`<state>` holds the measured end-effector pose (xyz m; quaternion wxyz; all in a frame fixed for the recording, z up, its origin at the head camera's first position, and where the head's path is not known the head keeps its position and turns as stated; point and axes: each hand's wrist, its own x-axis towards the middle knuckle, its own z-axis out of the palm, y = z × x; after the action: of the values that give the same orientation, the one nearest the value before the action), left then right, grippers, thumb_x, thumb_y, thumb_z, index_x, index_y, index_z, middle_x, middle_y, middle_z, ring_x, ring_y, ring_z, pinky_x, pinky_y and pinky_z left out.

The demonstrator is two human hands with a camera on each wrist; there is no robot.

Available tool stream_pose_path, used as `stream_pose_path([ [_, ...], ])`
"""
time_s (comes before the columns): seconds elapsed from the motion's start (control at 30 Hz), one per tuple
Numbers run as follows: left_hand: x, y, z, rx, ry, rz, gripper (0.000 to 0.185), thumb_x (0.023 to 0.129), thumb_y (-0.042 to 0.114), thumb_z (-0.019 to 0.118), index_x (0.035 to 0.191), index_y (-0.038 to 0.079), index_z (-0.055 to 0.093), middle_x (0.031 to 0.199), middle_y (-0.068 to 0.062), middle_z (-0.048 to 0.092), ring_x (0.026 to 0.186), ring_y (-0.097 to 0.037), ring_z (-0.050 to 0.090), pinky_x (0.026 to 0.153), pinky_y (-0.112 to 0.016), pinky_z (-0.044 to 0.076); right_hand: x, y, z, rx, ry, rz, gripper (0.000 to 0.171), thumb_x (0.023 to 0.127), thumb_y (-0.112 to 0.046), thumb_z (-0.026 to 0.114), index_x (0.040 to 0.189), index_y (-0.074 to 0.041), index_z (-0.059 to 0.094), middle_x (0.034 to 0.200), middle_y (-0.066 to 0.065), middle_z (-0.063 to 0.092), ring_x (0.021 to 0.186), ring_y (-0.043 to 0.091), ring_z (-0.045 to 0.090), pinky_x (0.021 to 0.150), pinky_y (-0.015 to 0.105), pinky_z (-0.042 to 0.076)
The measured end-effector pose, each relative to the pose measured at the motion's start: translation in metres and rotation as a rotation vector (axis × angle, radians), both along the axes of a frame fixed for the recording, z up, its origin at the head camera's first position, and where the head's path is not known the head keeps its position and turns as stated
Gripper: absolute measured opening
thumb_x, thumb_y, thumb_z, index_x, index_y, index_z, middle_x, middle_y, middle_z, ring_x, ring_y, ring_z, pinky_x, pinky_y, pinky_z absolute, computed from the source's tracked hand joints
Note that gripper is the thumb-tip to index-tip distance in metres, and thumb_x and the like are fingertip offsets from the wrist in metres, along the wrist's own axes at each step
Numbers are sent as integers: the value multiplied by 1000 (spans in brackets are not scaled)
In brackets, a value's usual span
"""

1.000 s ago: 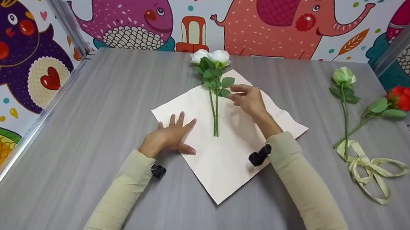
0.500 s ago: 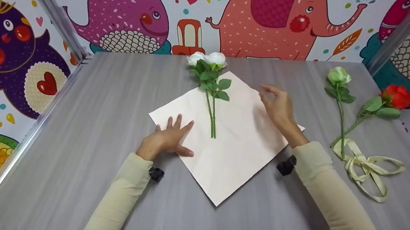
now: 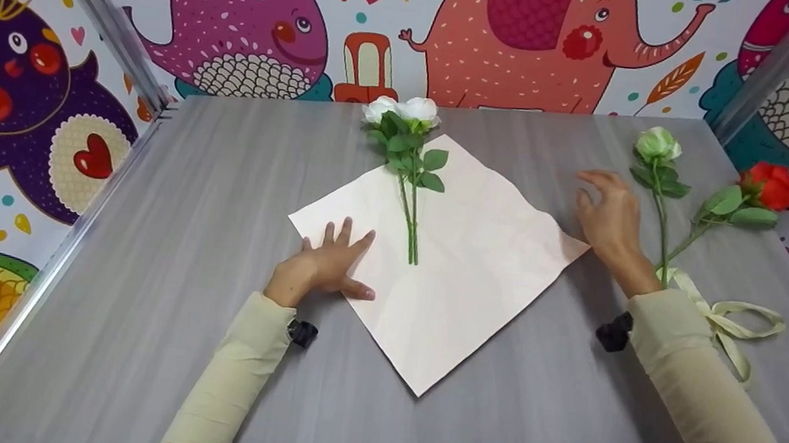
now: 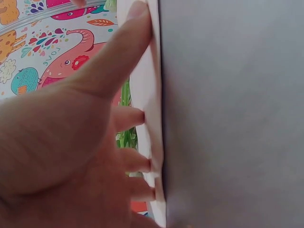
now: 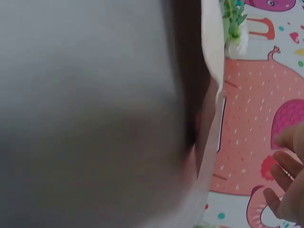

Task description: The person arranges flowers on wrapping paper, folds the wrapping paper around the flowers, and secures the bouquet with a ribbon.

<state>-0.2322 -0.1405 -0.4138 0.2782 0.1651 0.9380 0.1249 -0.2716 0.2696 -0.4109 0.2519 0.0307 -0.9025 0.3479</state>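
A pale pink sheet of paper [image 3: 476, 273] lies like a diamond on the table. Across its upper left part lie two white roses [image 3: 405, 112], stems pointing toward me. My left hand [image 3: 321, 269] rests with spread fingers on the paper's left edge; the left wrist view shows the thumb [image 4: 126, 45] along that edge. Past the paper's right corner, my right hand [image 3: 612, 217] hovers with loosely bent fingers and nothing in them. Nearest to it is a pale green rose [image 3: 659, 146], lying beside a red rose [image 3: 770, 187]. In the right wrist view the right hand [image 5: 289, 175] appears at the edge.
A cream ribbon [image 3: 747, 320], looped in a bow shape, lies at the right by the stem ends, partly hidden by the right sleeve [image 3: 699, 366]. The grey table [image 3: 166, 265] meets walls with cartoon animals at the back and left. Metal posts [image 3: 103, 12] stand at the corners.
My right hand has moved right, from beside the white roses' leaves, over the paper and past its right corner toward the green rose. The left hand and white roses have stayed in place.
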Motion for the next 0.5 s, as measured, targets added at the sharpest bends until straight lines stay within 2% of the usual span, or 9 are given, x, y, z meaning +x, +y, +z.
stream_pose_path([
  [0.17, 1, 1, 0, 4, 4, 0, 106, 87, 52, 73, 163, 20, 5, 166, -24, -16, 152, -50, -13, 113, -79, 3, 6, 24, -2, 15, 38, -44, 29, 91, 6, 59, 118, 9, 69, 126, 29, 64, 119, 49, 54, 104, 58, 38],
  [0.27, 1, 1, 0, 9, 3, 1, 106, 87, 51, 73, 163, 20, 5, 166, -24, -16, 152, -50, -14, 113, -79, 3, 8, 36, -2, 33, 26, -62, 29, 91, 5, 60, 119, 10, 68, 127, 30, 63, 119, 50, 54, 105, 61, 37],
  [0.5, 1, 0, 0, 14, 8, -1, 106, 87, 51, 73, 163, 19, 6, 166, -25, -15, 152, -51, -12, 111, -80, 4, 16, 64, 0, 20, -152, -110, 37, 94, 2, 56, 129, 11, 61, 137, 34, 53, 129, 54, 43, 112, 64, 28],
])
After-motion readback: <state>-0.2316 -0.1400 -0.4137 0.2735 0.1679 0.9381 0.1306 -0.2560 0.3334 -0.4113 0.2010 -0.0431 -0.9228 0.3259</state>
